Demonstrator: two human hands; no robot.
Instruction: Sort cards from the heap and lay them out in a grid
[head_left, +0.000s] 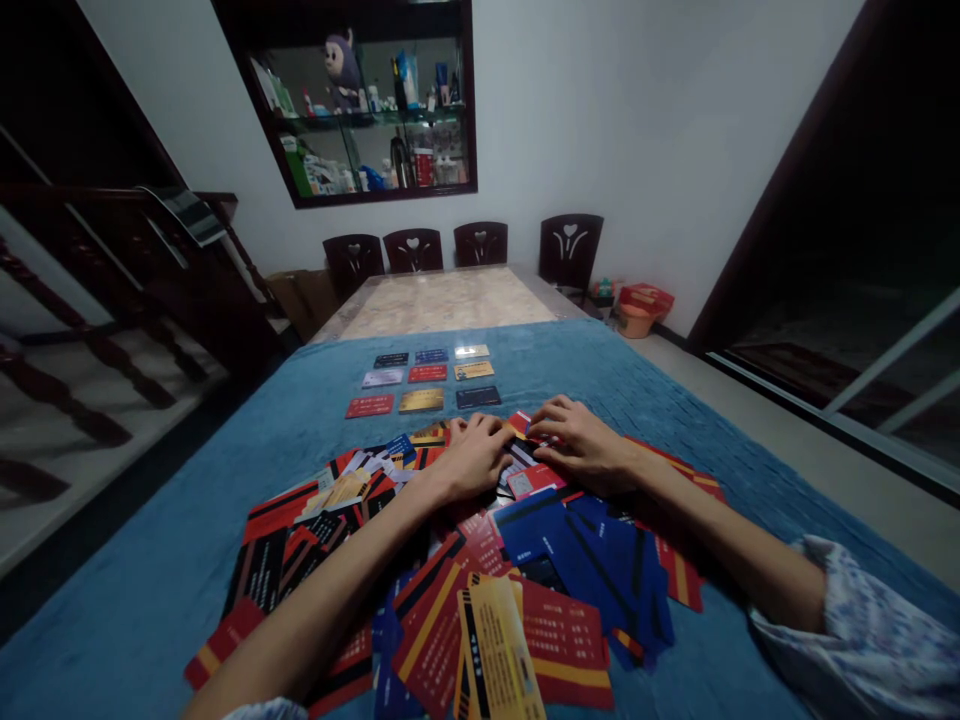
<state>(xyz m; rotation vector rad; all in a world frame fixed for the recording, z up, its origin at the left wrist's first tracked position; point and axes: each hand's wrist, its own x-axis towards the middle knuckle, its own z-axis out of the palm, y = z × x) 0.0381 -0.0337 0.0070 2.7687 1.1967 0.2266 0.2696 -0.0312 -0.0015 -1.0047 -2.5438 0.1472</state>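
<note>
A large heap of mixed cards is spread across the blue cloth in front of me. My left hand [478, 455] rests on the far edge of the heap, its fingers bent down onto the cards. Beside it, my right hand [581, 440] has its fingers apart and curved over the heap, nearest a red card [535, 479]. Some fingertips are hidden. Blue cards [600, 550] lie below my right hand, and yellow cards [496, 640] lie over red ones [566, 640] near me. Beyond my hands, several cards form three rows, among them a gold card [421, 400] and a dark card [478, 397].
The blue cloth [195, 540] covers the near part of a long table [450, 295]. Dark chairs [571, 250] stand at its far end. An orange bin [636, 318] sits on the floor at right, and a wooden railing [75, 320] runs along the left.
</note>
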